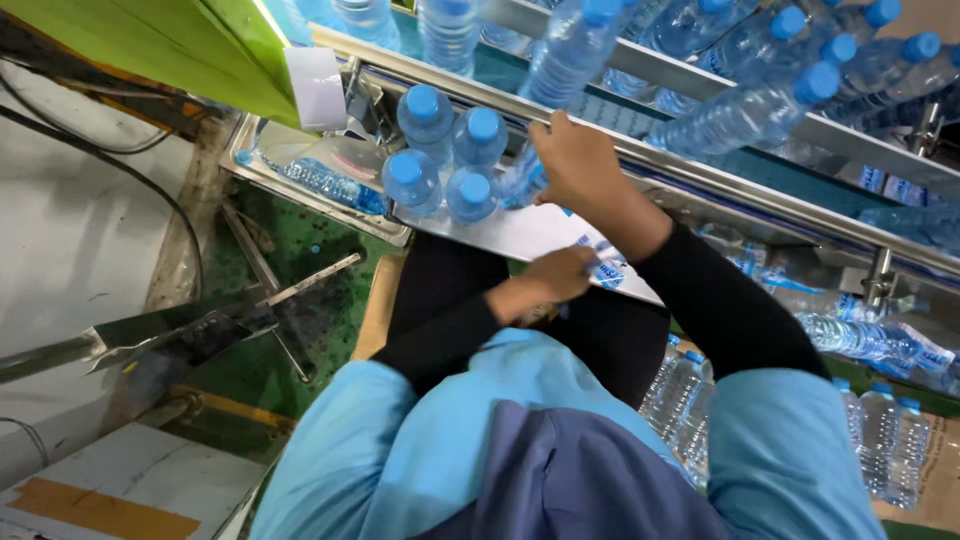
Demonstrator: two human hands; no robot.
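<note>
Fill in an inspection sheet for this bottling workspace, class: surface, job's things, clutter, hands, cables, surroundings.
Surface: steel tray, partly under a sheet.
Job's things: four capped bottles upright in a cluster; right hand grips a fifth bottle beside them; left hand rests on the printed wrap.
Clutter: one bottle lying at the tray's left end.
Hands: both bare, black sleeves.
Cables: black cables on the floor at left.
Surroundings: conveyor carrying more bottles; stacked bottles lower right; green floor.
</note>
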